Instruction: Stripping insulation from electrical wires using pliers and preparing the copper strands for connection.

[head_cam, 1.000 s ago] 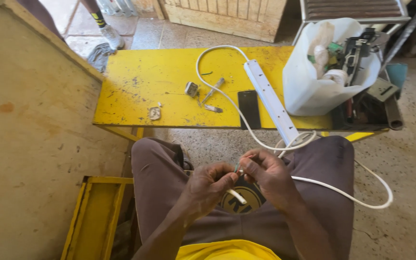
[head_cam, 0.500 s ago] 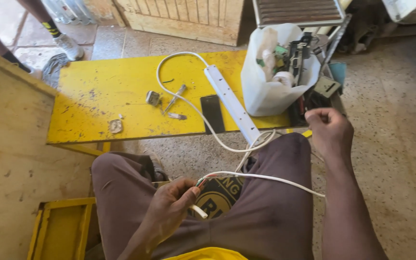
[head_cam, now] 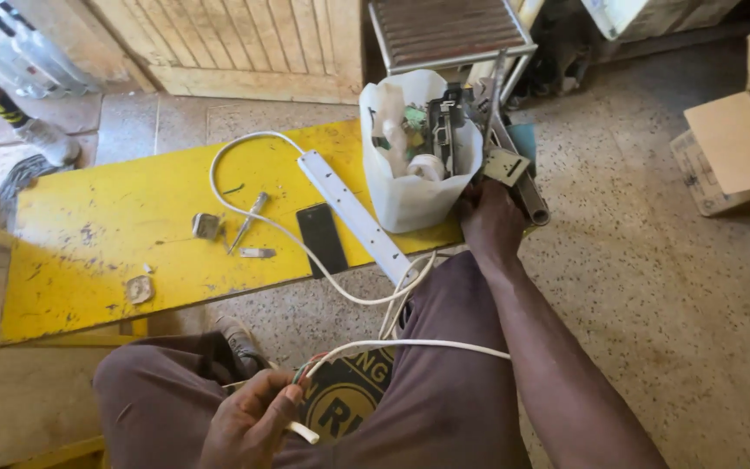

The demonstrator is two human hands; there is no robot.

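Note:
My left hand (head_cam: 249, 421) rests over my lap, shut on the end of a white cable (head_cam: 410, 345) whose coloured wire ends stick out past my fingers. The cable loops across my thigh and up to a white power strip (head_cam: 353, 213) lying on the yellow bench (head_cam: 88, 234). My right hand (head_cam: 490, 217) is stretched forward to the lower right side of a white plastic container (head_cam: 410, 195) full of tools and tape rolls. It touches the container next to a metal bracket (head_cam: 505, 165). Its fingers are hidden.
On the bench lie a black phone (head_cam: 321, 239), a screwdriver (head_cam: 249, 219) and small plug parts (head_cam: 206, 226). A cardboard box (head_cam: 735, 148) sits on the speckled floor at right. A wooden door (head_cam: 236, 43) stands behind. Another person's foot (head_cam: 45, 139) is at far left.
My right hand has let go of the cable end at my lap and reached out to the white container. My left hand still holds the cable.

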